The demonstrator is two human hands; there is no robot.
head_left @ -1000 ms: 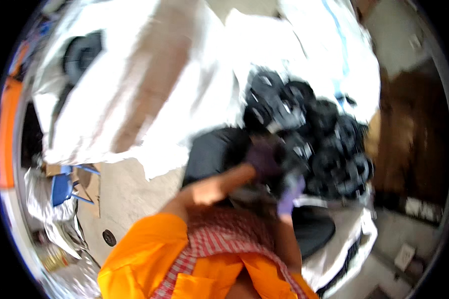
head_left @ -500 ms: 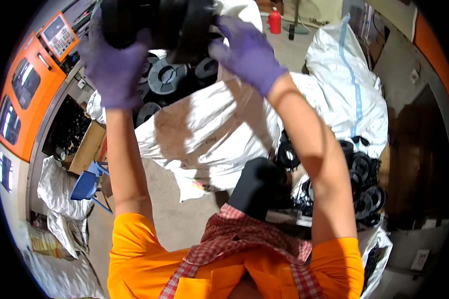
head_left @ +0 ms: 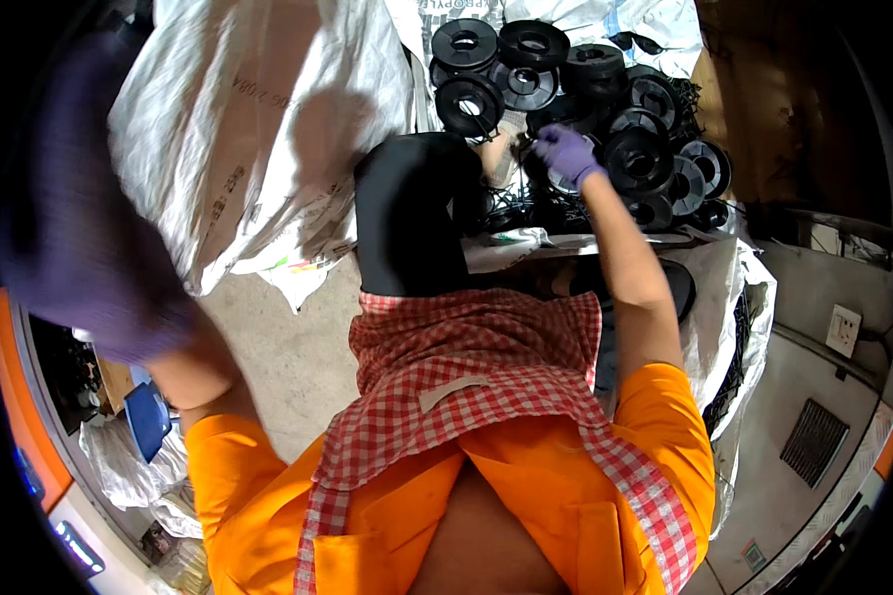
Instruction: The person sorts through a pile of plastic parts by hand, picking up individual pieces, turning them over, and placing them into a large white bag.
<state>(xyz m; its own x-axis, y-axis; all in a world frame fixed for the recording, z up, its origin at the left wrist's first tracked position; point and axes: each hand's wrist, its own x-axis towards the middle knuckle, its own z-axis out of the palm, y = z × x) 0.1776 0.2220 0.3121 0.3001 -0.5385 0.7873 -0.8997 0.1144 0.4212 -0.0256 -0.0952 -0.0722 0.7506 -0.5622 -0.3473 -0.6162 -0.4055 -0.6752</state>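
Observation:
My left hand [head_left: 94, 228], in a purple glove, is raised at the left beside the large white woven sack [head_left: 258, 119]. Motion smears its fingers, so its grip is unclear. Over at the right, my gloved right hand [head_left: 569, 156] reaches into a pile of black plastic spools [head_left: 637, 161]. Its fingers are bent together at dark plastic among the spools; what they hold is too small to make out. Near this hand lie another black spool [head_left: 469, 106] and thin black plastic strips [head_left: 526, 213].
My knee in dark trousers [head_left: 407, 213] stands between the sack and the pile. Another white sack [head_left: 690, 307] hangs at the pile's near side. A blue plastic piece [head_left: 149, 418] and crumpled white sacks [head_left: 119, 471] are at the left. A wall socket [head_left: 843, 330] is at the right.
Both hands were up around black spools over the white sack. The right hand has come down to the spool pile; the left has swung left. The view has turned toward the pile.

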